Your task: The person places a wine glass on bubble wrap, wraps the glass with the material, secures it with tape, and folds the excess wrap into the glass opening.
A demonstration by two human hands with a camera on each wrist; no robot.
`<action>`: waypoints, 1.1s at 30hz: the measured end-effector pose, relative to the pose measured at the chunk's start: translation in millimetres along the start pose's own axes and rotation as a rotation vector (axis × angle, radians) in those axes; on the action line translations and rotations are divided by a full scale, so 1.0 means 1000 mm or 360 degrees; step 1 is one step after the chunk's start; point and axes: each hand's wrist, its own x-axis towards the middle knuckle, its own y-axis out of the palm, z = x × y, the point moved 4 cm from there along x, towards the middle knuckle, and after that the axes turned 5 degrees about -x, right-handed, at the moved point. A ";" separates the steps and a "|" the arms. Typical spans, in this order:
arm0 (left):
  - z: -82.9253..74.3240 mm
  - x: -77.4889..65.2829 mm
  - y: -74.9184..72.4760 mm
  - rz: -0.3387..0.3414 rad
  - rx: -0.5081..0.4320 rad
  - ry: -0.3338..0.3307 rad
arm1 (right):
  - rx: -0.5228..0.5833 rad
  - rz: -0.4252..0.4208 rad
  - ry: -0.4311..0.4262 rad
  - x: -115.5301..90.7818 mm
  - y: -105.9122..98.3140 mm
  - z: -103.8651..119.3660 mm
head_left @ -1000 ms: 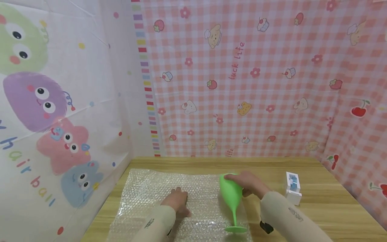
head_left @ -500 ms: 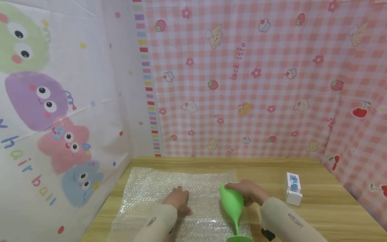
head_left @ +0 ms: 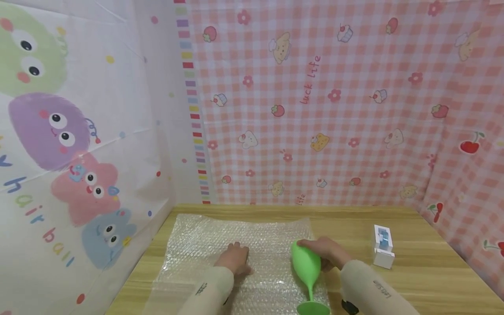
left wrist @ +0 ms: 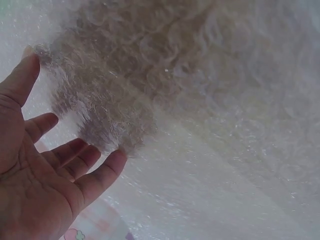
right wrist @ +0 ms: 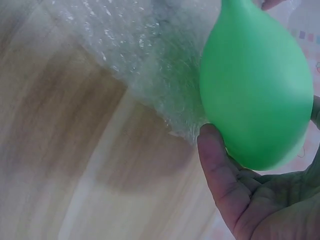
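Note:
A sheet of clear bubble wrap (head_left: 204,238) lies spread on the wooden table. My left hand (head_left: 233,259) rests on the middle of it; in the left wrist view its fingers (left wrist: 102,177) are spread and loosely bent, with the fingertips right at the wrap. A bright green goblet (head_left: 306,264) leans over the wrap's right side, foot towards me and bowl away from me. My right hand (head_left: 328,251) holds it by the bowl, with thumb and fingers curled round the rim end, as the right wrist view shows. The goblet's mouth is hidden there.
A small white box (head_left: 383,247) with a light-blue piece in it stands on the table (head_left: 425,262) at the right. A white cartoon-print curtain (head_left: 130,131) hangs at the left. Pink checked cloth (head_left: 315,109) covers the back and right sides.
The goblet has moved slightly towards me and to the right with my right hand. The bubble wrap and my left hand have shifted a little to the right.

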 end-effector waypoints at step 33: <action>-0.002 -0.006 -0.005 0.0001 -0.0035 0.0183 | 0.0148 0.0082 0.0062 0.001 0.002 -0.010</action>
